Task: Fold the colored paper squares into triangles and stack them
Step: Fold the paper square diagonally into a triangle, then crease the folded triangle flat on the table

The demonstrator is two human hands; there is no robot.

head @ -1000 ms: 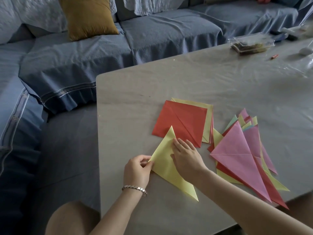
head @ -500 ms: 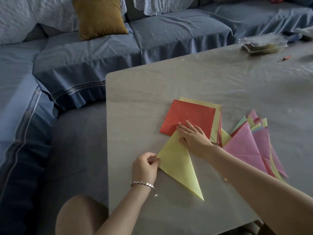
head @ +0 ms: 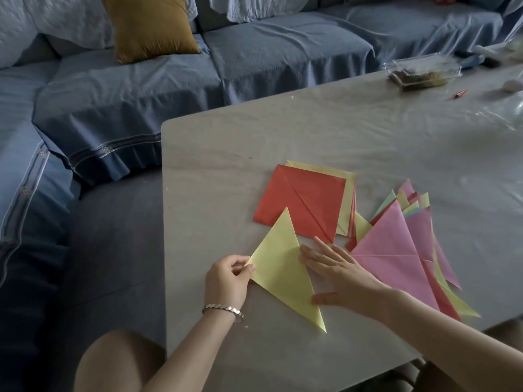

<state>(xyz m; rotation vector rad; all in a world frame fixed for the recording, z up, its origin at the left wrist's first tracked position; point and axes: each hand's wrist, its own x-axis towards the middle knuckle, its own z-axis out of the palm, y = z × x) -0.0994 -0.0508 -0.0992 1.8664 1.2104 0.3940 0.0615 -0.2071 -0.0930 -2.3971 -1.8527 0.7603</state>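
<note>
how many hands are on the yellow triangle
2. The left hand pinches the left corner of the yellow triangle; the right hand lies flat along its right edge.

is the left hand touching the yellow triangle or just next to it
Touching. The head view shows the left hand pinching the left corner of the yellow triangle between thumb and fingertips, with no gap between them.

From my feed I see a silver link bracelet (head: 223, 309) behind the left hand (head: 226, 281), and both forearms bare
</note>
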